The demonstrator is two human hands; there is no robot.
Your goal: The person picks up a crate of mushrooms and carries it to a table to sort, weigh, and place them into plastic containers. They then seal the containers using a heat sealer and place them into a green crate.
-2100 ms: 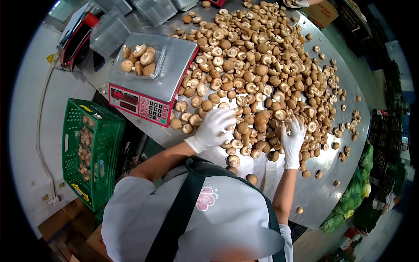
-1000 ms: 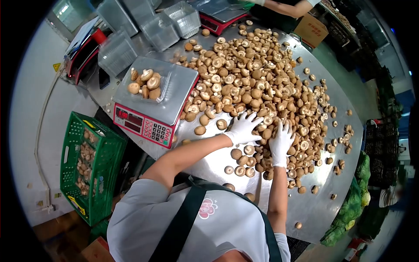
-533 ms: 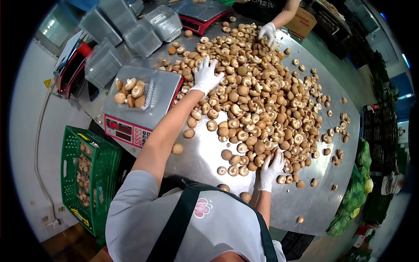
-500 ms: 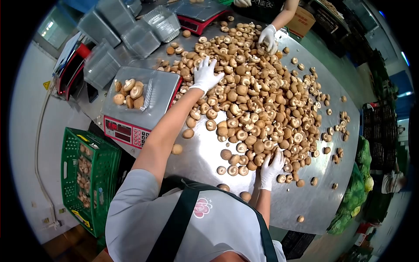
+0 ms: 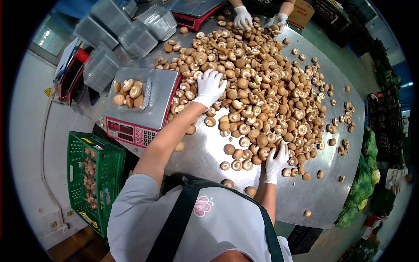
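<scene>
A large heap of brown shiitake mushrooms (image 5: 262,100) covers the metal table. My left hand (image 5: 211,89), in a white glove, rests on the heap's near left side, its fingers apart and touching mushrooms. At the heap's near edge, my gloved right hand (image 5: 276,165) lies against several mushrooms with its thumb and fingers apart. Neither hand shows a mushroom clearly gripped, though some fingertips are hidden among them. Left of my left arm, a clear plastic tray (image 5: 149,94) with several mushrooms stands on a red and grey scale (image 5: 163,107).
Clear empty trays (image 5: 137,39) are stacked at the back left, near a second scale (image 5: 192,19). Across the table (image 5: 305,205), a co-worker's gloved hands (image 5: 243,19) touch the heap. A green crate (image 5: 94,174) holding bagged mushrooms stands lower left; green net bags (image 5: 360,187) lie at right.
My left hand has moved slightly nearer and right, its fingers less spread. My right hand has shifted a little right. The co-worker's second hand has come onto the heap. The view has shifted slightly.
</scene>
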